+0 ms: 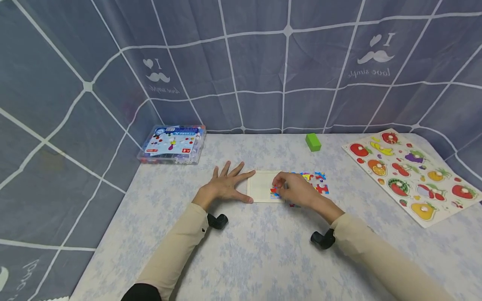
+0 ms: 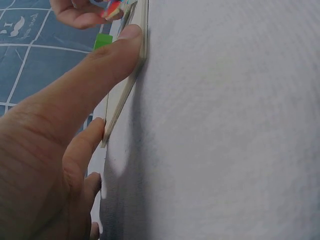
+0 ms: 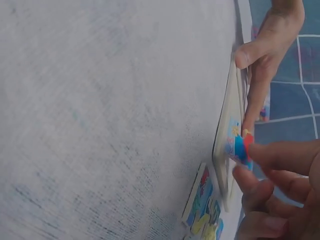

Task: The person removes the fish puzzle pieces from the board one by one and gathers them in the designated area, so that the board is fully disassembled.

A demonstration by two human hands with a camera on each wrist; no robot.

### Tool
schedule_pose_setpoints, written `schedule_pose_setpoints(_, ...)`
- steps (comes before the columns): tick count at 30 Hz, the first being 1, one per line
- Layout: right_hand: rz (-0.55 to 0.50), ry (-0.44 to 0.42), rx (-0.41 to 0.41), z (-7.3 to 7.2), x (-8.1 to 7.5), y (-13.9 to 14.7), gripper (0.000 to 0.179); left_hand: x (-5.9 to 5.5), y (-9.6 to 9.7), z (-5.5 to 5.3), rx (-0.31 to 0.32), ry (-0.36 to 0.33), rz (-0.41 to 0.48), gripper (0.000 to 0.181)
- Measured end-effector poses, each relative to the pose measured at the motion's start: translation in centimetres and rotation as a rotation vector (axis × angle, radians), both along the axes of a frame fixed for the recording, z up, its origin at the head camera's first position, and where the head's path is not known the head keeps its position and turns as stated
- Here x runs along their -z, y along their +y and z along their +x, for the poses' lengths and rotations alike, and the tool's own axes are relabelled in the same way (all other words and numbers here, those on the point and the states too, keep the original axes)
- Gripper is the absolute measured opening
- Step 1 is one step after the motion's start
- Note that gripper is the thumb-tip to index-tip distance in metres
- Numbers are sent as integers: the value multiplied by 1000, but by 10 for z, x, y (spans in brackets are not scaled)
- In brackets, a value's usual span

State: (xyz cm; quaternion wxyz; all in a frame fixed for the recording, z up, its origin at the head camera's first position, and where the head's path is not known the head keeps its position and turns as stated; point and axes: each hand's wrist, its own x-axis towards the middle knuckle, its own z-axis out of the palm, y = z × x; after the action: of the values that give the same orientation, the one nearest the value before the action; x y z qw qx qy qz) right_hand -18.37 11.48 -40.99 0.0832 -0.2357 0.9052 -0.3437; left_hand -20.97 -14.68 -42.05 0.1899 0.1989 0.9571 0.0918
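A shallow pale wooden puzzle tray lies on the table between the hands. The left hand has its fingers spread, with thumb and index finger against the tray's left corners; the left wrist view shows the thumb on the rim. Over the right part of the tray, the right hand pinches a red and blue jigsaw piece between thumb and fingers. Below that piece, printed colours show on the tray, partly covered. Loose jigsaw pieces lie right of the tray, some hidden by the right hand.
A clear plastic box with a printed sheet stands at the back left. A green block sits at the back, right of centre. At right lies a fruit-picture board with knobs. A grey checked curtain hangs behind the table.
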Motion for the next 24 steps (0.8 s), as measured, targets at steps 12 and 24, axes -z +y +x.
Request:
schedule_pose_setpoints(12, -115, -31, 10, 2, -4, 13, 15, 0, 0, -2, 1, -4, 3, 99)
schedule_pose_setpoints(24, -41, -84, 79, 10, -7, 72, 15, -1, -2, -3, 11, -6, 1, 99)
